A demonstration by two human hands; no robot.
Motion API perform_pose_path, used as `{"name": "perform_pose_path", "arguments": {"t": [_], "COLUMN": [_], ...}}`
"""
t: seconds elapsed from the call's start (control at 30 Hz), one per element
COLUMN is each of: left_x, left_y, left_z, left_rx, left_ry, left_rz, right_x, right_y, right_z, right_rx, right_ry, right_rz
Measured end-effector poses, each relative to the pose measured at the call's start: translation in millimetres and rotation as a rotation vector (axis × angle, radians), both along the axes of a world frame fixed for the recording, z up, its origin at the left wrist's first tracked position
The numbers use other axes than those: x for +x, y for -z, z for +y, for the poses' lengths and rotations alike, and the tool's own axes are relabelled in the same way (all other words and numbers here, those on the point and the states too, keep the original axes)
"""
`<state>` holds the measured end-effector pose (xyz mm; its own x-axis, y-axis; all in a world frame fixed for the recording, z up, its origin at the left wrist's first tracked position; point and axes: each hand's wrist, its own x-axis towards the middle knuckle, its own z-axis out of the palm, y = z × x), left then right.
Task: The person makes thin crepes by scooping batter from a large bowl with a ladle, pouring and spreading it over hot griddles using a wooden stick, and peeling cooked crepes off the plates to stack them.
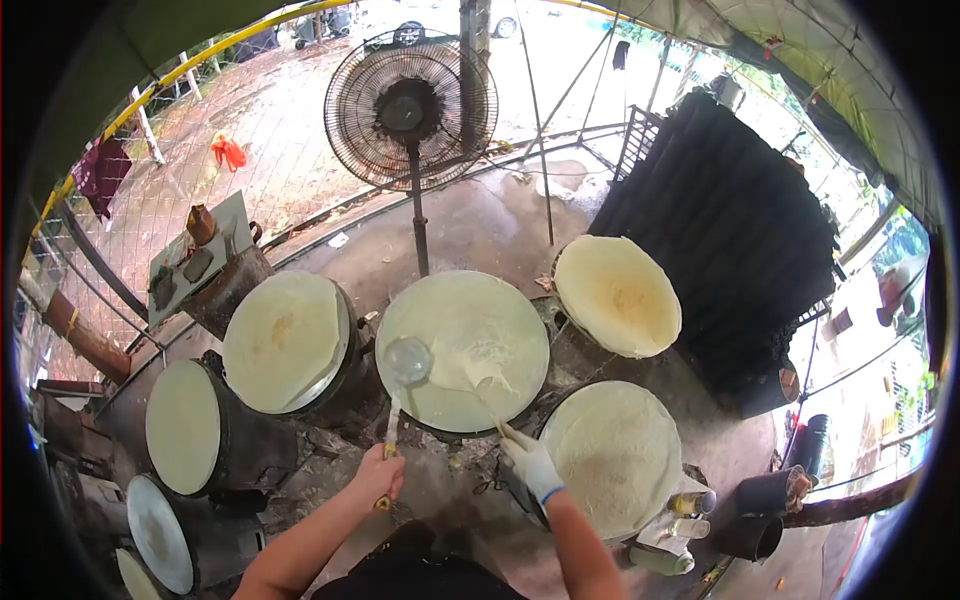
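My left hand (380, 474), bare, is wrapped round the handle of a ladle (407, 361), whose round head rests over the left part of the middle griddle (450, 300). On my right hand (530, 462) is a white glove with a blue cuff edge; its fingers are closed on a thin utensil (487, 391) that reaches onto the same griddle. Pale batter covers that griddle, with a rougher patch right of the ladle. To the right lie a griddle with a pale flatbread (610, 455) and, farther up, a browned flatbread (617, 296).
A standing fan (404, 108) is behind the middle griddle. Another flatbread (283, 340) and several round griddles stand at the left. Bottles (690, 503) are at the lower right. A large black ridged cover (705, 240) stands at the upper right.
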<state>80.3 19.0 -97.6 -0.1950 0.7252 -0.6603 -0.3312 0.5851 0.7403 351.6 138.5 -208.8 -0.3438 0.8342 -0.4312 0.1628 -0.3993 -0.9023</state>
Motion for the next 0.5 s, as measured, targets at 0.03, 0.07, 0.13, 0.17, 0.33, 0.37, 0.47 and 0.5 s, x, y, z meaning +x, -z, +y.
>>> {"name": "perform_pose_path", "arguments": {"t": [0.03, 0.07, 0.13, 0.17, 0.33, 0.37, 0.47, 0.5], "left_x": [7.2, 16.6, 37.2, 48.0, 11.5, -7.5, -18.3, -18.1], "left_y": [2.7, 4.2, 16.4, 29.0, -1.0, -23.1, -73.1, -77.8], "left_z": [6.0, 11.8, 20.6, 23.3, 20.8, 4.1, -36.2, -43.6], "left_rx": [-0.005, -0.011, -0.022, -0.029, 0.087, 0.114, 0.154, 0.16], "left_ry": [0.008, 0.018, 0.023, 0.022, -0.149, -0.116, -0.063, -0.05], "left_rz": [0.083, 0.168, 0.26, 0.269, -0.52, -0.561, -0.561, -0.544], "right_x": [1.0, -6.1, -38.8, -62.8, -77.7, -67.8, -64.0, -65.1], "right_y": [6.5, 12.9, 14.6, 15.7, -19.8, -30.9, -23.9, -5.1], "right_z": [-18.0, -37.8, -66.7, -81.4, -75.2, -73.1, -58.7, -55.9], "right_rx": [-0.115, -0.229, -0.342, -0.341, -0.34, -0.282, -0.124, 0.05], "right_ry": [0.158, 0.318, 0.429, 0.383, 0.258, 0.257, 0.486, 0.418], "right_rz": [0.091, 0.184, 0.246, 0.217, 0.256, 0.278, 0.226, 0.073]}}
